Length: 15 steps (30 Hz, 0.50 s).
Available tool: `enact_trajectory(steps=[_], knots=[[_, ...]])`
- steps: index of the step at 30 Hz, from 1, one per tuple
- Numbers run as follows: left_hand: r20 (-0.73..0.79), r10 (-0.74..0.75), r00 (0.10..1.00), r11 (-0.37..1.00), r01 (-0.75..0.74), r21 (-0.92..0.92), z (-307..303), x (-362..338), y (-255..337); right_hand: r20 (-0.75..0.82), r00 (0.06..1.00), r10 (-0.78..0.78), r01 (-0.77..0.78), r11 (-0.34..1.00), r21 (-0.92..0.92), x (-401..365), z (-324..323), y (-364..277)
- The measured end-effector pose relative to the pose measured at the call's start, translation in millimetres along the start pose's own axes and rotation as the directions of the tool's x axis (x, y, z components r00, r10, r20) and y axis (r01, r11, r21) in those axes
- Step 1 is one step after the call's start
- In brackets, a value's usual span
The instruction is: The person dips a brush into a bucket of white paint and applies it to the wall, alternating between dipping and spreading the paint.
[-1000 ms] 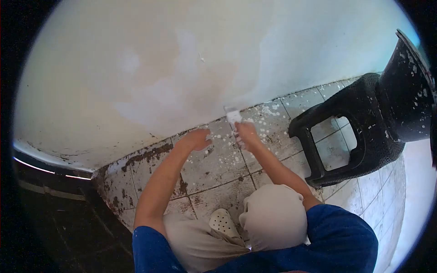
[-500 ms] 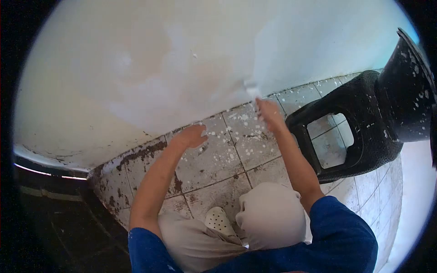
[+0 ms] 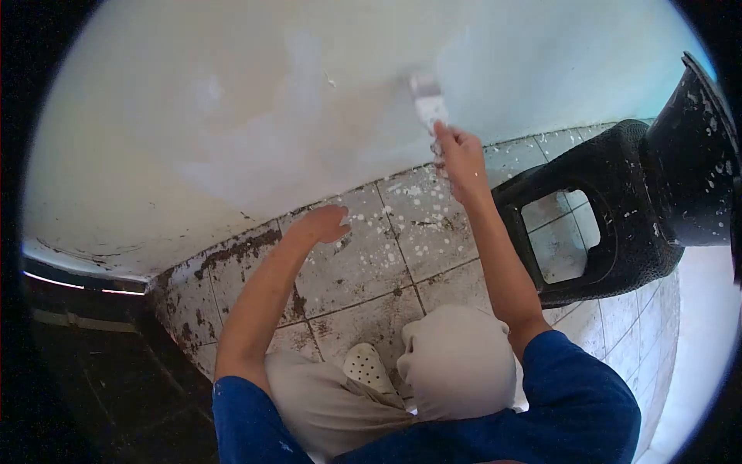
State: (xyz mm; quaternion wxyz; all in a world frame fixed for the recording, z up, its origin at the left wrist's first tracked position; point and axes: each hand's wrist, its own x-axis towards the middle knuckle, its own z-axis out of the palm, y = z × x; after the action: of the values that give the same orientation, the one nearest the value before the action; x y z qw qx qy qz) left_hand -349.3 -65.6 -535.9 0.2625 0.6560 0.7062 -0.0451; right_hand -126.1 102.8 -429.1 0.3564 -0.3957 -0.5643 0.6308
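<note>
We see the right hand (image 3: 461, 158) raised against the wall (image 3: 232, 116), fingers closed tight round the handle of a paintbrush (image 3: 427, 100). The brush stands nearly upright with its bristles up, and the bristle end touches the wall above the floor line, in the right half of the wall. Bristles and ferrule are caked in white paint. The wall around the brush is pale and patchy, with lighter blotches to the left.

The left hand (image 3: 321, 224) is low, palm down on the tiled floor (image 3: 371, 263), just beside the edge where floor meets wall. Its fingers are loosely spread, slightly bent, gripping nothing. We cannot tell how hard it presses. The two hands are well apart, right one higher.

The floor tiles are speckled with white paint drops, with dark brown grime along the wall edge toward the left corner.

A black plastic stool (image 3: 618, 209) stands at the right edge of the floor, near the right forearm, spattered white. A black bucket (image 3: 696, 155) touches the stool's upper right part, also spattered.

At the near edge we see a bent knee in beige trousers (image 3: 460, 363), a white perforated clog (image 3: 367, 371) beside it, and blue sleeves (image 3: 580, 402).
</note>
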Motion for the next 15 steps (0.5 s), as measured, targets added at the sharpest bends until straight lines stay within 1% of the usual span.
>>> enact_trajectory(steps=[1,2,3,4,5,7,10,12,13,15], knots=[[0.035,-0.023,0.999,1.0,0.022,0.012,-2,0,1,-0.022,0.998,-0.053,0.053,0.999,0.009,0,10,-4],[0.019,-0.016,1.0,1.0,0.016,0.019,-4,1,2,-0.045,0.993,-0.108,0.109,0.994,0.016,1,17,-7],[0.004,-0.01,1.0,1.0,0.009,0.026,-5,1,3,-0.007,0.998,-0.06,0.06,0.997,-0.054,23,19,39],[-0.012,-0.001,1.0,0.999,0.002,0.037,-7,0,4,-0.019,0.999,0.044,-0.046,0.994,-0.098,43,16,112],[-0.012,0.011,1.0,1.0,-0.011,0.028,-10,1,6,-0.03,0.99,0.141,-0.144,0.98,-0.141,56,13,158],[-0.014,0.03,0.999,0.999,-0.03,0.01,-13,2,5,0.059,0.931,0.361,-0.354,0.929,-0.103,24,4,135],[-0.047,0.026,0.999,1.0,-0.026,0.006,4,3,-7,0.011,0.982,0.186,-0.185,0.981,-0.065,-13,-6,56],[0.006,-0.013,1.0,1.0,0.013,0.018,6,2,-11,-0.007,0.999,0.032,-0.031,0.999,0.041,-22,-5,-4],[0.035,-0.03,0.999,0.999,0.029,0.028,6,3,-11,-0.026,0.999,-0.045,0.047,0.994,0.095,-20,-4,-19],[0.047,-0.042,0.998,0.998,0.039,0.049,0,10,-11,-0.032,0.996,-0.085,0.086,0.995,0.052,-1,11,-14]])
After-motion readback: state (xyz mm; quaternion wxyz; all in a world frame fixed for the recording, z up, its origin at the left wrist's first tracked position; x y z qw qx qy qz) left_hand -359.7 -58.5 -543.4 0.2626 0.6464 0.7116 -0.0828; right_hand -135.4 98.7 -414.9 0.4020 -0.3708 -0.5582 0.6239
